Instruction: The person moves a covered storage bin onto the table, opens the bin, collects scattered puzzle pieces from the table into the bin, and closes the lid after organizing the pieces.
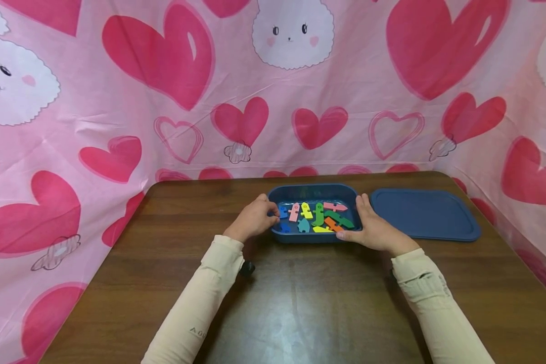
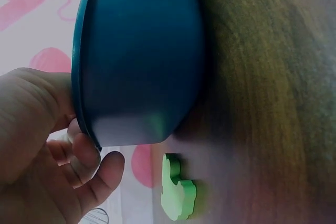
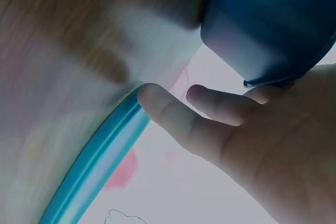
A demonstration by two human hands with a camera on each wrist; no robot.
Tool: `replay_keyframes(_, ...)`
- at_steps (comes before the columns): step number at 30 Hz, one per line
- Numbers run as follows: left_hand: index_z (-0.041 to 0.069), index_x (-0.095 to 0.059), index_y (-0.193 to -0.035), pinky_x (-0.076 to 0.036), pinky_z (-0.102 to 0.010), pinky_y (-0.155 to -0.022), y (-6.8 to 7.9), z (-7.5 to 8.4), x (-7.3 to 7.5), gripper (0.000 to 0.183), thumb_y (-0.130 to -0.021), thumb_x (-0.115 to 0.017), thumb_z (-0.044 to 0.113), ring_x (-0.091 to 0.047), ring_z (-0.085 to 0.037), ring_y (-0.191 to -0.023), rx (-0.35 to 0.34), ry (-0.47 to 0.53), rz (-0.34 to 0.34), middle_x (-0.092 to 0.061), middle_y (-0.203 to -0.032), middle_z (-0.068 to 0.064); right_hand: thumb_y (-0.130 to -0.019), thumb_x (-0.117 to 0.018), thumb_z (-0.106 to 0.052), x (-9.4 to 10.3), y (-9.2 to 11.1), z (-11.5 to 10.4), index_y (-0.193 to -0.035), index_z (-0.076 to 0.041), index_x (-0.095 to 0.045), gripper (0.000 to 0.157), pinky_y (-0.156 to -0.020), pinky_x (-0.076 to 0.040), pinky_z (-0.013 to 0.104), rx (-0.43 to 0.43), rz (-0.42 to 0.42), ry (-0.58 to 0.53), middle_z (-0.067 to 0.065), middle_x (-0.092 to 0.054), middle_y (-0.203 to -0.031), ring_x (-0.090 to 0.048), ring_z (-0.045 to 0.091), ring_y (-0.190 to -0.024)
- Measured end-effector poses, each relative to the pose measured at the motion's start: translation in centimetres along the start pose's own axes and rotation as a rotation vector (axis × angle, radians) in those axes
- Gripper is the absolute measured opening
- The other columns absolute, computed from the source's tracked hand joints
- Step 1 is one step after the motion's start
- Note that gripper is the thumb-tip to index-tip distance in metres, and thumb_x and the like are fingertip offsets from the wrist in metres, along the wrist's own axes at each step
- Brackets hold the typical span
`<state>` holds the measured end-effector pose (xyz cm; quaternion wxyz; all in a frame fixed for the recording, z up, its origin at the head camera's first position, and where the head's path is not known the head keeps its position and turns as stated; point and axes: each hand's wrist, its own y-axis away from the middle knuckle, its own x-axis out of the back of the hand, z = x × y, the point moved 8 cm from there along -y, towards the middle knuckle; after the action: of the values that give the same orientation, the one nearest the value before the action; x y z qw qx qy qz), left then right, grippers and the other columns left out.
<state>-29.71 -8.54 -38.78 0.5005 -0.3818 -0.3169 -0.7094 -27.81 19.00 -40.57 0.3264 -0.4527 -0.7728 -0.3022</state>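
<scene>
A dark blue plastic box (image 1: 316, 237) holds several coloured cut-out pieces, among them a green piece (image 1: 318, 215), a pink piece (image 1: 293, 212) and an orange piece (image 1: 332, 224). At its left end my left hand (image 1: 255, 217) grips the rim, thumb and curled fingers against it. My right hand (image 1: 375, 225) rests at the right end with fingers straight and thumb along the front rim. In the left wrist view, a light green piece (image 2: 177, 190) stands on the table outside the box; the head view does not show it.
A flat blue lid (image 1: 425, 215) lies on the brown wooden table (image 1: 291, 303), right of the box and close to my right hand. Behind the table and along both sides hangs a pink cloth (image 1: 277, 91) printed with hearts.
</scene>
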Motion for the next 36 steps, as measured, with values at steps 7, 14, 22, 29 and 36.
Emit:
replay_keyframes(7, 0.011, -0.075, -0.11, -0.05, -0.028, -0.078, 0.0, -1.0, 0.0, 0.019, -0.097, -0.07, 0.023, -0.052, -0.018, -0.093, -0.075, 0.105, 0.009, -0.05, -0.099, -0.003, -0.083, -0.07, -0.066, 0.0, 0.0, 0.0, -0.158, 0.001, 0.01, 0.128, -0.111, -0.015, 0.068, -0.007, 0.008, 0.023, 0.022, 0.017, -0.164, 0.0, 0.05, -0.148)
replay_keyframes(14, 0.008, -0.071, -0.11, -0.053, -0.034, -0.071, 1.0, -3.0, 1.8, 0.015, -0.099, -0.066, 0.017, -0.058, -0.023, -0.085, -0.078, 0.276, 0.11, -0.06, -0.098, -0.003, -0.083, -0.069, -0.068, 0.0, -0.2, 0.1, -0.158, 0.001, 0.009, 0.128, -0.111, -0.017, 0.067, -0.014, 0.011, 0.044, 0.024, 0.014, -0.164, -0.004, 0.052, -0.147)
replay_keyframes(22, 0.007, -0.064, -0.096, -0.047, -0.034, -0.07, 1.3, -6.4, 1.6, 0.009, -0.095, -0.069, 0.015, -0.056, -0.02, -0.077, 0.035, 0.177, 0.133, -0.062, -0.084, -0.004, -0.083, -0.068, -0.069, 0.0, 0.0, 0.1, -0.158, 0.001, 0.01, 0.129, -0.111, -0.019, 0.067, -0.016, 0.008, 0.05, 0.024, 0.013, -0.164, -0.006, 0.053, -0.147)
replay_keyframes(29, -0.002, -0.052, -0.118, -0.052, -0.046, -0.087, 1.2, -7.8, -0.2, 0.062, -0.087, -0.078, 0.045, -0.06, -0.03, -0.09, 0.237, -0.043, 0.056, -0.061, -0.102, -0.015, -0.083, -0.069, -0.068, 0.0, 0.0, 0.2, -0.158, 0.001, 0.011, 0.129, -0.111, -0.018, 0.068, -0.016, 0.005, 0.043, 0.025, 0.013, -0.164, -0.005, 0.053, -0.147)
replay_keyframes(36, -0.002, -0.059, -0.109, -0.054, -0.05, -0.08, 1.3, -8.0, 0.6, 0.047, -0.09, -0.075, 0.038, -0.065, -0.035, -0.09, 0.27, -0.176, 0.088, -0.065, -0.098, -0.019, -0.083, -0.068, -0.069, 0.0, -0.1, 0.4, -0.158, 0.0, 0.012, 0.129, -0.11, -0.018, 0.068, -0.025, 0.002, 0.028, 0.024, 0.015, -0.164, -0.006, 0.054, -0.146)
